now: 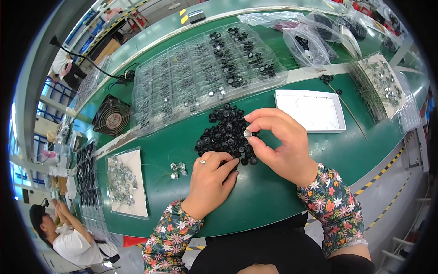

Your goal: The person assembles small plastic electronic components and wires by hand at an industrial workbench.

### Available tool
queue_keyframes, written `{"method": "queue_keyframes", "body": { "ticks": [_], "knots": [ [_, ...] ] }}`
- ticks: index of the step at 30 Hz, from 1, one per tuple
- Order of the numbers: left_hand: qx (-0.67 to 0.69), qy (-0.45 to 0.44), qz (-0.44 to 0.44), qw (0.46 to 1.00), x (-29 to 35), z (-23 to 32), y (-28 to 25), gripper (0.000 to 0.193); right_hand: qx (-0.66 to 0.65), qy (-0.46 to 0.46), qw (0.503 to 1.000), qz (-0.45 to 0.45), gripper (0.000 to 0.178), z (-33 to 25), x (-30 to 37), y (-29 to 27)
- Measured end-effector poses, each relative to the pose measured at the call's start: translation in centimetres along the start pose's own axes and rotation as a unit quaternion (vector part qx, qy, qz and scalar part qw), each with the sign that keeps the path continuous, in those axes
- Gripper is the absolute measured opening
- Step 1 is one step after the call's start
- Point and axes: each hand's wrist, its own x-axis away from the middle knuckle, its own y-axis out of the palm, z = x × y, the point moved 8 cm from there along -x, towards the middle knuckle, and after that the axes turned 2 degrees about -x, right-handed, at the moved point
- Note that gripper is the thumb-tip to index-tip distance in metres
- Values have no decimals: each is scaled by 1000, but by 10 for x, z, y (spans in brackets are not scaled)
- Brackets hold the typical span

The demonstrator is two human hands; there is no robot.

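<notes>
Between the thumb and index finger of my right hand (286,145) is a small round silvery part (247,134), held just above the right side of a loose pile of small black round parts (223,130). My left hand (213,178) rests palm down at the near edge of that pile. Its fingers are bent and its thumb and index finger come together around a small black part, mostly covered by the fingertips. Left of this hand, a little cluster of silvery parts with thin wires (177,170) lies on the green table (191,214).
A clear compartment tray (166,82) of small parts spans the back. To the right stand a white shallow box (311,112) and a board of wired silvery parts (381,86); another such board (137,178) lies left. A black fan (111,118) and plastic bags (305,45) stand farther back.
</notes>
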Motion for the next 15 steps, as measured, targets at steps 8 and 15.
{"method": "queue_keyframes", "body": {
  "ticks": [8,15],
  "knots": [
    [56,-21,35,998,7,-3,-20,28,-11,-2,998,-59,21,-6,3,14],
    [368,-179,49,911,21,-32,-18,32,-51,2,991,-125,22,-20,18,38]
  ]
}}
